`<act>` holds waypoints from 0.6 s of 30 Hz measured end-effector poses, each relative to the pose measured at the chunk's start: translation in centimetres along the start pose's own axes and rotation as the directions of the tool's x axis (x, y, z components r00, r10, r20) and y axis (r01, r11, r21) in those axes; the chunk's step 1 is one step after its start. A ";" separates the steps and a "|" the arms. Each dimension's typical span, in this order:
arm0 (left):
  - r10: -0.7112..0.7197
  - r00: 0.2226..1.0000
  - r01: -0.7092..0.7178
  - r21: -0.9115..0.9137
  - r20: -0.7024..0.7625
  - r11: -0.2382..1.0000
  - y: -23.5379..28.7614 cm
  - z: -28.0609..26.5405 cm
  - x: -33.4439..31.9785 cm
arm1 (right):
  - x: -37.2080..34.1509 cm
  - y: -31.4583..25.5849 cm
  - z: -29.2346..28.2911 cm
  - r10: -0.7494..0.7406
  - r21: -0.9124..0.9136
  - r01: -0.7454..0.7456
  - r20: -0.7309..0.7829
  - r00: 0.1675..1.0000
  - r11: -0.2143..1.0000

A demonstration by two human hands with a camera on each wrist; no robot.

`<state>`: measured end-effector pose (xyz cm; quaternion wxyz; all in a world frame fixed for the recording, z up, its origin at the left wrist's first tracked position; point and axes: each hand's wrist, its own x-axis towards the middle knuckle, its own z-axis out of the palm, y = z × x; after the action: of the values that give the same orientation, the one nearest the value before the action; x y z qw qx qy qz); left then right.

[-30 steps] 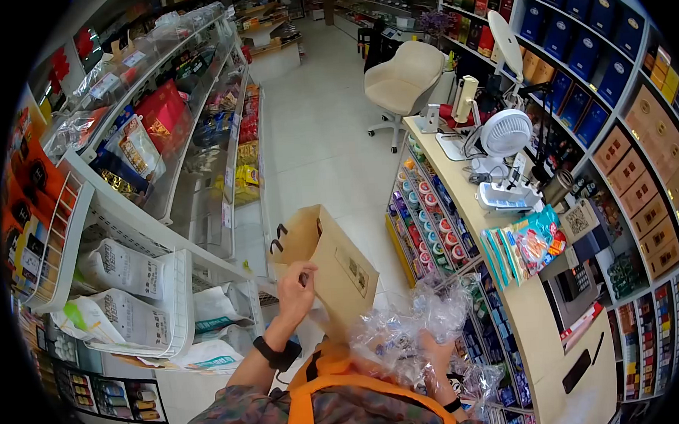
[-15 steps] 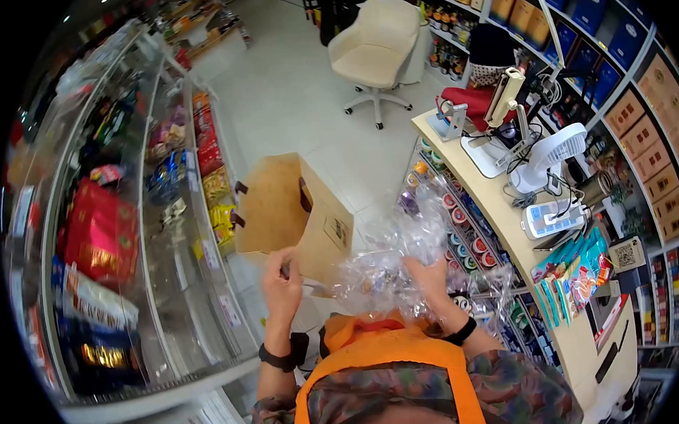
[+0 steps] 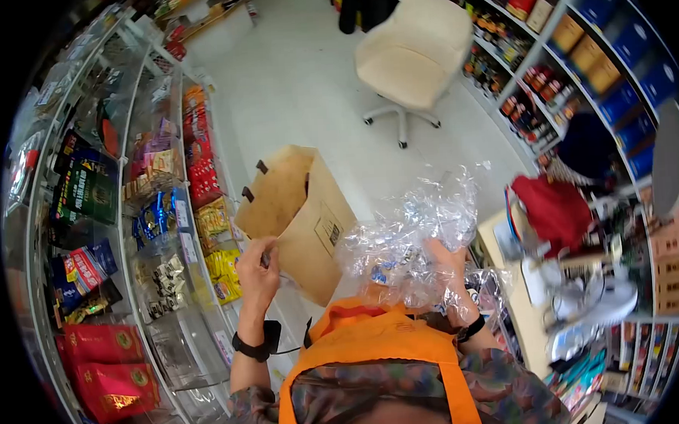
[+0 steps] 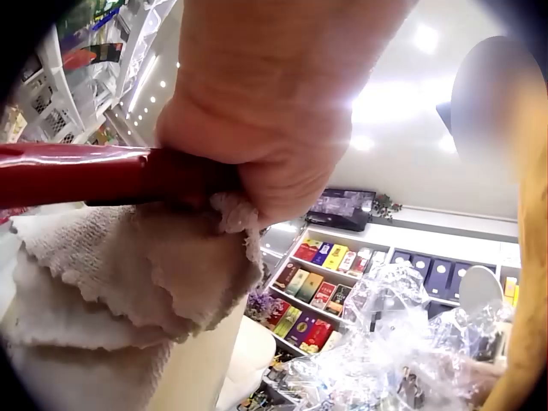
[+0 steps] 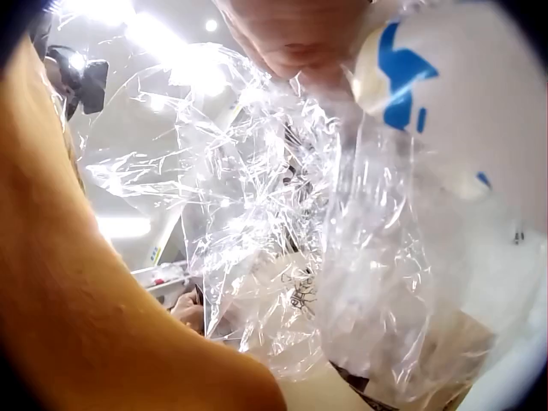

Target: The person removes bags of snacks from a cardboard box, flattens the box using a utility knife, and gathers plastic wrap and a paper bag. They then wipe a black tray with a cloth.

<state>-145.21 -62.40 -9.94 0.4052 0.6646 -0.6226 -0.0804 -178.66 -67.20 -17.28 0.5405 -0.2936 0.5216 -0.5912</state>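
My left hand (image 3: 257,275) is beside the near left corner of a brown paper bag (image 3: 322,247), which gapes at the top and has dark handle ends at its rim. In the left wrist view, that hand's fingers curl round a dark red handle (image 4: 77,174), with a pale knitted cloth (image 4: 128,274) hanging just below. On the right, my right hand (image 3: 449,264) grips a bulky crumpled bundle of clear plastic bags (image 3: 409,239). The right wrist view shows the plastic spreading below the fingers, beside a white surface with blue print (image 5: 411,81).
Snack shelves (image 3: 165,212) line the left side. A cream swivel chair (image 3: 412,53) stands ahead on the pale floor. To the right, a wooden counter (image 3: 517,295) carries a white fan (image 3: 605,299), near a red cloth item (image 3: 552,214). Boxed goods (image 3: 638,100) fill the shelves behind.
The head view has tilted down and turned, so the chair looks larger and the counter sits further right. Both hands keep their holds; the left has shifted slightly away from the bag.
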 end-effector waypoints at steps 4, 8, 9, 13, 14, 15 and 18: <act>0.020 1.000 -0.020 0.019 -0.008 1.000 -1.6 -0.2 10.7 | 9.1 -1.2 6.5 0.065 -0.065 -0.058 0.115 0.991 0.996; 0.020 0.999 -0.018 0.049 -0.042 0.999 -5.5 1.4 19.8 | 18.5 -0.1 13.0 0.127 -0.202 -0.109 0.081 0.989 0.973; 0.027 0.998 -0.023 0.056 -0.055 0.998 -6.7 1.9 22.0 | 20.6 0.1 15.1 0.076 -0.144 -0.066 0.064 0.995 0.987; 0.061 0.995 -0.055 0.069 -0.081 0.996 -12.9 4.2 31.7 | 29.8 0.9 22.3 0.185 0.026 -0.185 0.002 0.983 0.982; 0.066 0.995 -0.061 0.065 -0.080 0.996 -14.5 4.8 34.1 | 31.7 0.9 24.3 0.206 0.036 -0.205 -0.019 0.978 0.978; 0.064 0.994 -0.060 0.042 -0.086 0.997 -16.1 5.5 36.5 | 33.7 -0.7 27.2 0.171 0.003 -0.171 -0.045 0.984 0.985; 0.072 0.993 -0.072 0.002 -0.094 0.997 -20.2 6.3 45.5 | 41.0 -1.5 34.6 0.062 0.030 -0.060 -0.071 0.996 0.998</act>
<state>-123.99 -107.89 -8.92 0.4371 0.6444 -0.6265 -0.0347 -157.58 -116.55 -14.96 0.5434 -0.2485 0.5409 -0.5919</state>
